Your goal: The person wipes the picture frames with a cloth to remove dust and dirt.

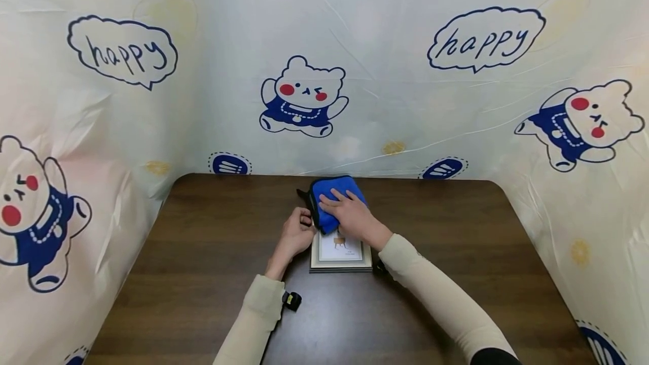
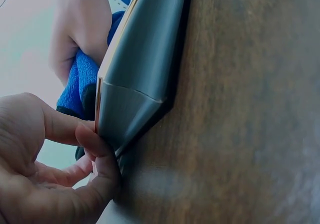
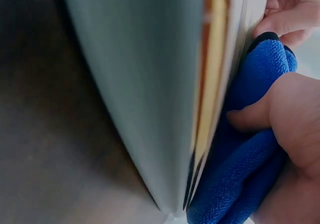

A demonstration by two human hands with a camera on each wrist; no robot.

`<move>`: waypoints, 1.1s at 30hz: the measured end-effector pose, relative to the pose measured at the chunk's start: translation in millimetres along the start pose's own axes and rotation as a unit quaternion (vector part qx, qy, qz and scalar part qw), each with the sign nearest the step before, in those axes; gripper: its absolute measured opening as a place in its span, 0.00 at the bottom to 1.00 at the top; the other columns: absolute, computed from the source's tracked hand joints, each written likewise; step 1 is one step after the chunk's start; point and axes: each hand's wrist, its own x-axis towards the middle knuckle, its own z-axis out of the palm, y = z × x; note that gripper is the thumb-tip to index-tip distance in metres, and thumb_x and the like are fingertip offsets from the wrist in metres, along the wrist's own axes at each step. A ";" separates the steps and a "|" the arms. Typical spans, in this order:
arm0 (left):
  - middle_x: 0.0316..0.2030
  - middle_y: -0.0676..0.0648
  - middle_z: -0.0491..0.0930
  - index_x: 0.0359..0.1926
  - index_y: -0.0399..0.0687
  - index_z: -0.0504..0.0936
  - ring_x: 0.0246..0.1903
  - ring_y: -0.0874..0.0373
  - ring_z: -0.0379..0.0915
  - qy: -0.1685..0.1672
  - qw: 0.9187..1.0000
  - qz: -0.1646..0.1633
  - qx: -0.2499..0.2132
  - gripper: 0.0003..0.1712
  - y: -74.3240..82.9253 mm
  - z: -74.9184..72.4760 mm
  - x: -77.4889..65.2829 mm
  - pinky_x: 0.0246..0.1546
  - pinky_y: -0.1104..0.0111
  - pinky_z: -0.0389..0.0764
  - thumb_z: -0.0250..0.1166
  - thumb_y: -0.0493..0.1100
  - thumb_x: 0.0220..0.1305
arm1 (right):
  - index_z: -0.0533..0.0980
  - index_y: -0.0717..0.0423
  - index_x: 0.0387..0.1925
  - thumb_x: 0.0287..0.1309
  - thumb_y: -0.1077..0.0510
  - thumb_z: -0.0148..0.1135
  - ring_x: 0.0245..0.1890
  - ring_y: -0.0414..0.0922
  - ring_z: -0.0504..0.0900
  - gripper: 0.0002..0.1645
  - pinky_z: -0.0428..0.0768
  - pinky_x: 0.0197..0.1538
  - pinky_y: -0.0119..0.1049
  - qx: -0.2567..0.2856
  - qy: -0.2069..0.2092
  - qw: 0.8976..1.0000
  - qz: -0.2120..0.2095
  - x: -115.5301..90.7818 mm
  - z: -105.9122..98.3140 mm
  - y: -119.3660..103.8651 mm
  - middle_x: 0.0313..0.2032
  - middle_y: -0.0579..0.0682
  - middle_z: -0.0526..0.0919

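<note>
A picture frame (image 1: 341, 266) with a pale border lies on the table, its print showing a small chair. Over its far part is a folded blue cloth (image 1: 334, 183) with black edging. My right hand (image 1: 353, 216) rests on this cloth, fingers spread and fairly straight. In the right wrist view, the thumb of the right hand (image 3: 295, 119) presses into the cloth's folds. At the frame's left side is my left hand (image 1: 296, 234). The left wrist view shows the thumb and fingers of the left hand (image 2: 60, 169) pinching a corner of the frame's grey side (image 2: 145, 49).
The brown wooden table (image 1: 213, 252) extends on both sides of the frame. Behind it hangs a pale curtain (image 1: 385, 128) printed with bears and "happy" bubbles. A small black device (image 1: 292, 301) sits at the left sleeve's cuff.
</note>
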 end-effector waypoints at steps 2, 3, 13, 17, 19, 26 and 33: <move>0.47 0.41 0.80 0.59 0.41 0.76 0.45 0.48 0.82 -0.002 1.000 -0.002 0.003 0.21 -0.5 -1.1 -0.8 0.50 0.55 0.81 0.66 0.33 0.66 | 0.65 0.44 0.81 0.65 0.64 0.70 0.85 0.53 0.53 0.46 0.56 0.82 0.61 0.011 -0.005 1.000 0.011 -1.4 1.0 -0.4 0.82 0.44 0.61; 0.48 0.41 0.80 0.59 0.41 0.76 0.46 0.48 0.82 -0.002 1.000 -0.005 0.004 0.21 -0.8 -1.7 -1.3 0.50 0.54 0.81 0.66 0.34 0.66 | 0.65 0.43 0.81 0.65 0.65 0.69 0.85 0.53 0.52 0.46 0.55 0.82 0.61 0.016 -0.008 1.000 0.017 -2.3 1.4 -0.5 0.82 0.43 0.60; 0.48 0.41 0.79 0.59 0.41 0.76 0.45 0.49 0.80 -0.004 1.000 -0.006 0.002 0.20 5.7 -3.2 -1.9 0.52 0.54 0.80 0.66 0.33 0.68 | 0.66 0.43 0.81 0.67 0.65 0.66 0.85 0.54 0.52 0.44 0.55 0.82 0.63 0.006 -0.015 0.999 0.038 -14.5 -3.1 10.1 0.82 0.43 0.61; 0.47 0.40 0.79 0.58 0.40 0.76 0.45 0.49 0.80 -0.003 1.000 -0.001 0.006 0.20 4.2 -0.9 -3.4 0.51 0.54 0.80 0.66 0.32 0.67 | 0.67 0.43 0.80 0.66 0.65 0.67 0.85 0.54 0.53 0.44 0.57 0.81 0.63 0.008 -0.009 0.999 0.043 -20.9 -0.8 13.9 0.82 0.43 0.62; 0.47 0.40 0.79 0.58 0.40 0.76 0.45 0.48 0.80 -0.002 1.000 -0.002 0.007 0.19 4.0 -0.2 -4.2 0.51 0.54 0.81 0.66 0.32 0.67 | 0.67 0.44 0.80 0.66 0.65 0.68 0.85 0.54 0.54 0.44 0.57 0.81 0.64 0.012 -0.006 0.999 0.046 -24.4 0.4 15.9 0.82 0.43 0.62; 0.46 0.40 0.80 0.57 0.41 0.76 0.44 0.49 0.80 -0.001 1.000 0.001 0.006 0.19 2.0 0.9 -4.6 0.50 0.56 0.80 0.67 0.32 0.66 | 0.68 0.45 0.80 0.65 0.66 0.69 0.84 0.55 0.55 0.44 0.59 0.79 0.65 0.025 0.003 0.998 0.056 -35.2 1.3 22.2 0.81 0.45 0.64; 0.46 0.41 0.79 0.57 0.41 0.76 0.44 0.50 0.80 -0.004 1.000 0.000 0.001 0.19 2.2 -0.3 -4.2 0.49 0.57 0.80 0.67 0.32 0.67 | 0.69 0.48 0.79 0.64 0.70 0.66 0.84 0.57 0.56 0.43 0.61 0.79 0.65 0.041 0.012 0.997 0.062 -44.0 0.3 29.9 0.80 0.47 0.65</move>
